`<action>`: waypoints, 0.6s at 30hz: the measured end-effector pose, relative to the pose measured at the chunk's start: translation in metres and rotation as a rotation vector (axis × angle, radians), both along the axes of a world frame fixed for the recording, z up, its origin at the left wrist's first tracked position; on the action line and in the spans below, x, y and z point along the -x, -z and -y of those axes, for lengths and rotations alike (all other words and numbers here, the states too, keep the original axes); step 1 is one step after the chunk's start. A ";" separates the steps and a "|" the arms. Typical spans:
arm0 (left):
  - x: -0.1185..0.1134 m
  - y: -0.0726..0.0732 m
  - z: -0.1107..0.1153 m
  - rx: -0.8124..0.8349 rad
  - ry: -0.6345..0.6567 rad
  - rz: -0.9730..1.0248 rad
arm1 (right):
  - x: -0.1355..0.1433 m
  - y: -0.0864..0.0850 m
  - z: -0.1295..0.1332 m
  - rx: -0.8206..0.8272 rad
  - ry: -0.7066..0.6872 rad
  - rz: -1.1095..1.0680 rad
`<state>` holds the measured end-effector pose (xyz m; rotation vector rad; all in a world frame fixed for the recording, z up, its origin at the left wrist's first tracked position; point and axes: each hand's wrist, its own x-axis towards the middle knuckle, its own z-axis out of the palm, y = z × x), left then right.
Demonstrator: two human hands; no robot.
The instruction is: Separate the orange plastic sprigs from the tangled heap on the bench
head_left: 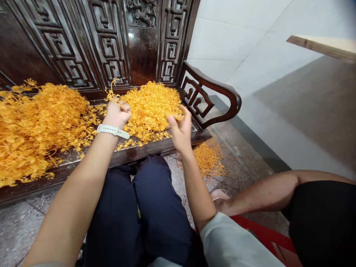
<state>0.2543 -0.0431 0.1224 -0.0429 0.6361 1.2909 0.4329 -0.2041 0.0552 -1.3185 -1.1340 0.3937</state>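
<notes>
while hands (116, 114) handle orange pieces (151, 107), carved bench (143, 55)

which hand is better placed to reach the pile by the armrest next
Right, probably: the right hand is at the armrest side of that pile, thumb and forefinger apart. The left hand is at the pile's other side, its grip shut on orange strands.

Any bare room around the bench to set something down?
Floor only: lower left, between bench front and left forearm; also the strip between the fallen orange scraps and the grey skirting. Seat's crowded: left pile, right pile near the right hand, loose bits between.
</notes>
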 end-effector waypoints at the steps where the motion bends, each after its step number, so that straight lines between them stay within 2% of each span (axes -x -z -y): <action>1: -0.003 -0.006 0.003 -0.017 0.010 0.018 | -0.005 0.002 -0.017 0.083 0.032 0.073; 3: -0.010 -0.015 0.010 -0.041 0.035 0.045 | -0.004 0.006 -0.040 0.184 0.036 0.079; 6: -0.020 -0.021 0.020 -0.058 0.086 0.060 | 0.020 0.010 -0.046 0.242 -0.202 -0.250; 8: -0.024 -0.017 0.023 -0.063 0.100 0.046 | 0.041 0.011 -0.040 0.251 -0.362 -0.479; 9: -0.025 -0.015 0.023 -0.065 0.097 0.034 | 0.051 0.012 -0.037 0.240 -0.397 -0.563; 11: -0.023 -0.009 0.020 -0.056 0.078 0.007 | 0.063 0.012 -0.032 0.195 -0.375 -0.683; 14: -0.015 -0.001 0.015 -0.002 0.054 -0.028 | 0.070 0.012 -0.027 0.133 -0.223 -0.721; 16: -0.010 0.001 0.012 0.038 0.041 -0.044 | 0.074 0.011 -0.021 0.081 -0.121 -0.633; 18: -0.007 0.001 0.010 0.065 0.049 -0.048 | 0.080 0.009 -0.011 0.004 -0.068 -0.441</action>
